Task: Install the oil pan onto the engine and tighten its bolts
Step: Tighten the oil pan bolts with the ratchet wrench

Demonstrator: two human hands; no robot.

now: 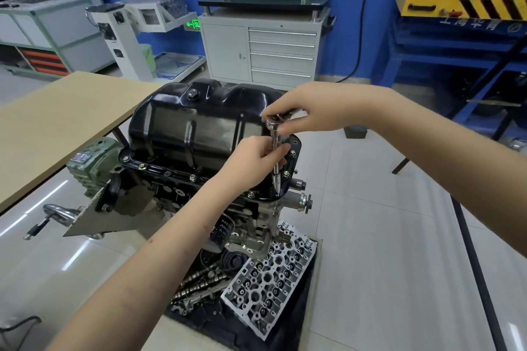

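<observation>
Single head cam, wide-angle, looking forward and down from above, close over the engine (199, 194) and both forearms; workshop floor and cabinets fill the background.

**What holds it all up**

Below me the pale tiled floor (385, 236) carries a dark mat (285, 342). On that mat lie a cylinder head (271, 285) and, beside it, camshafts (199, 279). To my left stands a tan desk (57, 128); whether the engine stand (94, 162) touches it, I cannot tell.

Glossy black oil pan (196, 128) seated on upturned engine (182, 194), flange bolts (192, 178) fitted
</observation>
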